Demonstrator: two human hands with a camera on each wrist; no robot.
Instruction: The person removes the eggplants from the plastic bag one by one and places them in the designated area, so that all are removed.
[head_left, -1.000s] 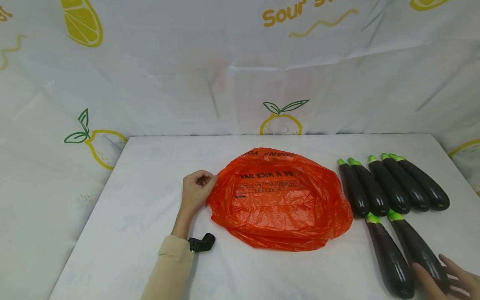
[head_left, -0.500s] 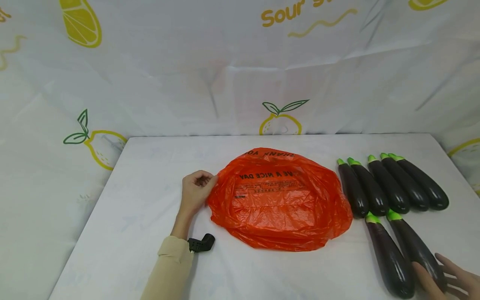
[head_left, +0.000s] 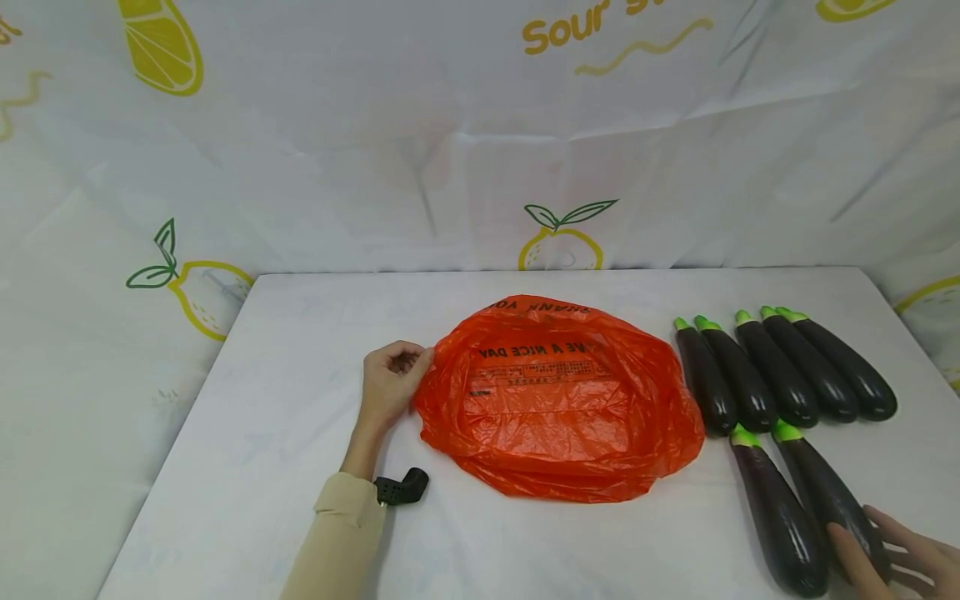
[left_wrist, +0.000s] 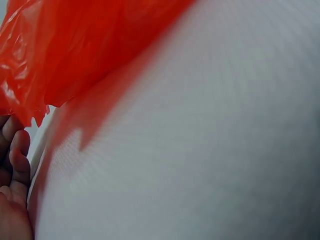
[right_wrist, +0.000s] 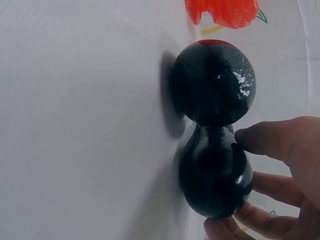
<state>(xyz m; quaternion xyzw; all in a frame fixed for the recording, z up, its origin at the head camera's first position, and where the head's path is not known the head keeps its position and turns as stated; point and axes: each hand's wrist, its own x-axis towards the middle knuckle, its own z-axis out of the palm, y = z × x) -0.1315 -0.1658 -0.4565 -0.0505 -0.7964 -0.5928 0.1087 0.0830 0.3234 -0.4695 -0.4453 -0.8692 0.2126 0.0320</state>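
Note:
A red-orange plastic bag (head_left: 551,417) lies with its mouth spread wide at mid-table, mirrored print showing inside. My left hand (head_left: 392,382) pinches its left rim; in the left wrist view the curled fingers (left_wrist: 20,160) sit just below the bag's hanging edge (left_wrist: 90,45). At the lower right, my right hand (head_left: 900,557) holds the thick end of a dark eggplant (head_left: 825,483), thumb on one side and fingers on the other. Another eggplant (head_left: 780,525) lies close on its left. The right wrist view shows both rounded ends, the held eggplant (right_wrist: 212,175) nearer the hand.
Several more eggplants (head_left: 780,375) lie in a slanted row right of the bag, green stems toward the back. The leftmost touches or nearly touches the bag. A white cloth (head_left: 285,400) covers the table, and a lemon-print sheet (head_left: 337,167) hangs behind.
My right hand and the thick end of the eggplant it holds have shifted slightly left. The left hand and the bag have stayed practically still.

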